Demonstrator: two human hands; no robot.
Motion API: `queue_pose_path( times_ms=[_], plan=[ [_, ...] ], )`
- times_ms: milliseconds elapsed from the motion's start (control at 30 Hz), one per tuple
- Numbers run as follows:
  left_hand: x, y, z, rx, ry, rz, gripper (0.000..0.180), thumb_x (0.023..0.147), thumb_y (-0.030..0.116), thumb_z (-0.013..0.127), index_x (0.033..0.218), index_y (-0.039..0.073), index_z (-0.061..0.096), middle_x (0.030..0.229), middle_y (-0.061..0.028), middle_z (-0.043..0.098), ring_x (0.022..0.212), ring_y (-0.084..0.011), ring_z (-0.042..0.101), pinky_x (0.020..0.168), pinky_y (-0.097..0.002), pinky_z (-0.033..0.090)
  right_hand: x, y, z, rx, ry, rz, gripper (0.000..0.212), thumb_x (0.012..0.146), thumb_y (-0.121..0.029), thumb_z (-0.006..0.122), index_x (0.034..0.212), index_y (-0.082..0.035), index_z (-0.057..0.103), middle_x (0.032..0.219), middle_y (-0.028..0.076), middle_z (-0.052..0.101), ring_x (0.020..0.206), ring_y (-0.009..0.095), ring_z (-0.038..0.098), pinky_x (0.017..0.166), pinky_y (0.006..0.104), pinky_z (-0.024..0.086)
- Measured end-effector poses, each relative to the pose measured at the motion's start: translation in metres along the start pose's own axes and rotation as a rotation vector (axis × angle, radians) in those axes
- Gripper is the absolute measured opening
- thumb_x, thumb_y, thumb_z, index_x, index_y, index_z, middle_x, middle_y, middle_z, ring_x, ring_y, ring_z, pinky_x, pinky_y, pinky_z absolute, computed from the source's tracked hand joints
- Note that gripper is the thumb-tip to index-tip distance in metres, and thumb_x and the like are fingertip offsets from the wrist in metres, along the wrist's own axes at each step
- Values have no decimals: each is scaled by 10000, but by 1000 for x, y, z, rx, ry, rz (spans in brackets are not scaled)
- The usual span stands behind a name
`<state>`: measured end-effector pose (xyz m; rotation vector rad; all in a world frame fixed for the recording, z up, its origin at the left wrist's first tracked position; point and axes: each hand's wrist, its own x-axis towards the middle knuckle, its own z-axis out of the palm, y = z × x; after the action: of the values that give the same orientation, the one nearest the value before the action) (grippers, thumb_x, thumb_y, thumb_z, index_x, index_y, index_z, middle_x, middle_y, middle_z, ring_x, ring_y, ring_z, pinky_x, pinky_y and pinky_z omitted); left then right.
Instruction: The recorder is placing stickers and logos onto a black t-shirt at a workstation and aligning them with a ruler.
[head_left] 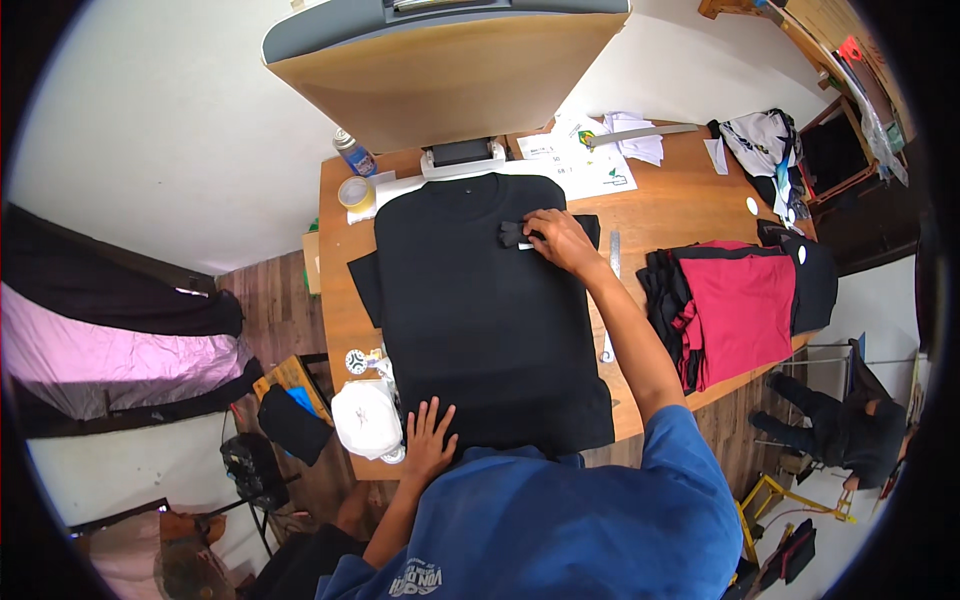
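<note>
- The shirt [480, 330], black, is lying flat in the middle of the table [670, 205], its collar pointing toward the far edge and its hem reaching the near edge.
- The right hand [560, 238] is bending its fingers narrowly around one end of a dark cloth [510, 234], holding it against the right side of the shirt's chest.
- A white strip [526, 246] is showing beside those fingertips.
- The left hand [429, 445] is spreading its fingers wide, resting flat on the shirt's near left corner and holding nothing.
- The press [450, 85] is standing at the far edge, its lid tilting up above the collar.
- A can [354, 152] and a tape roll [356, 192] are sitting by the far left corner.
- A white bundle [367, 420] is lying at the near left corner, just beside the left hand.
- Papers [590, 165] are lying along the far edge, right of the press, with a metal strip [650, 134] crossing them.
- A ruler [614, 262] is lying between the shirt and a pile of red and black clothes [740, 310], which is filling the table's near right corner.
- Another person [850, 435] is appearing beyond the right edge.
</note>
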<state>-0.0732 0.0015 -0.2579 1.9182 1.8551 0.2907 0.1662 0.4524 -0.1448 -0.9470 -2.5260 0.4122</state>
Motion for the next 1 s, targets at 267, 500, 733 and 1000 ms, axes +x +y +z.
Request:
queue_pose_path(
  times_ms=[267, 500, 733, 1000],
  plan=[
    [0, 0, 3, 0, 3, -7, 718, 934, 345, 673, 1590, 217, 411, 1697, -175, 224, 1563, -403, 192, 1246, -604, 124, 1, -3, -4, -42, -77, 52, 178, 838, -16, 696, 1000, -91, 684, 1061, 78, 698, 1062, 317, 649, 935, 441, 485],
    [6, 6, -8, -25, -60, -63, 707, 932, 344, 675, 1581, 215, 427, 1691, -175, 243, 1557, -405, 212, 1245, -600, 133, 10, -4, -9, -83, -21, 22, 125, 896, -44, 668, 1005, -105, 673, 1046, 64, 693, 1057, 303, 651, 916, 424, 473],
    [2, 2, 2, -10, 38, -4, 702, 933, 337, 677, 1578, 206, 433, 1687, -175, 258, 1555, -402, 221, 1244, -595, 136, 5, -1, 0, -61, -19, 43, 101, 912, -58, 661, 1001, -105, 660, 1030, 64, 692, 1039, 302, 652, 898, 432, 485],
    [7, 5, -7, -33, 37, -9, 704, 937, 345, 672, 1580, 199, 425, 1686, -181, 254, 1554, -409, 218, 1239, -608, 131, 3, -14, -10, -96, 13, 16, 95, 921, -57, 653, 999, -111, 658, 1027, 56, 692, 1050, 288, 654, 894, 421, 480]
  ],
)
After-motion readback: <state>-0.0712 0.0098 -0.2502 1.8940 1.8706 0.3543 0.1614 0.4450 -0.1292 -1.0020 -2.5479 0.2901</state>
